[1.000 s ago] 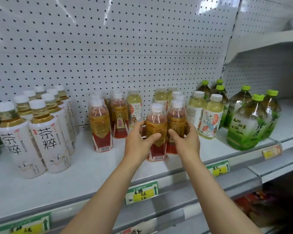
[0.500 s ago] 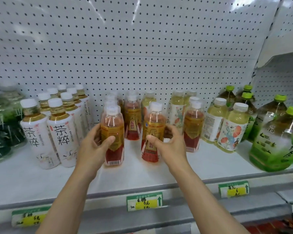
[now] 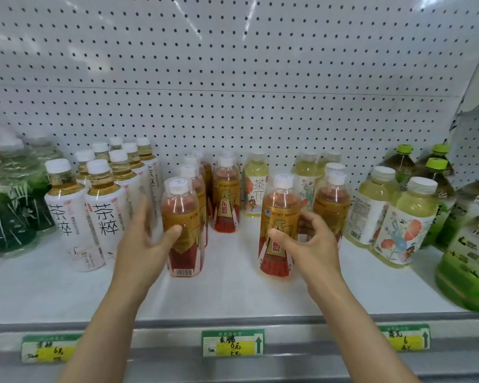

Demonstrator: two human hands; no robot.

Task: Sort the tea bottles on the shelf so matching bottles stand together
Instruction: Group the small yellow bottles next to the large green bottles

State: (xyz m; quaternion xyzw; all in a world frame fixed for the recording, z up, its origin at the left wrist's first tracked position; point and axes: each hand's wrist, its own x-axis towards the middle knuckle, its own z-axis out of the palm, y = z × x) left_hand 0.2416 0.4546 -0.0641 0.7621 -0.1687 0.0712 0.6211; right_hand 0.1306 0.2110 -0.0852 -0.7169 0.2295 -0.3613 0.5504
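Note:
Two red-and-gold tea bottles stand at the front of the white shelf (image 3: 233, 297). My left hand (image 3: 141, 244) grips the left bottle (image 3: 183, 228), thumb across its label. My right hand (image 3: 310, 241) grips the right bottle (image 3: 278, 225) from its right side. Behind the left bottle stand more red-and-gold bottles (image 3: 226, 197) in rows. Another red-and-gold bottle (image 3: 332, 200) stands just right of my right hand, among pale yellow-green bottles (image 3: 256, 186).
White-labelled amber tea bottles (image 3: 103, 211) crowd the left, dark green bottles (image 3: 6, 205) beyond them. Flower-labelled yellow bottles (image 3: 404, 225) and large green-capped bottles (image 3: 470, 244) fill the right. Pegboard (image 3: 233, 78) backs the shelf. Price tags (image 3: 233, 342) line its front edge.
The view has shifted left. My left hand has stayed on the left bottle by the red-and-gold rows; my right hand holds the other bottle a little further right of it.

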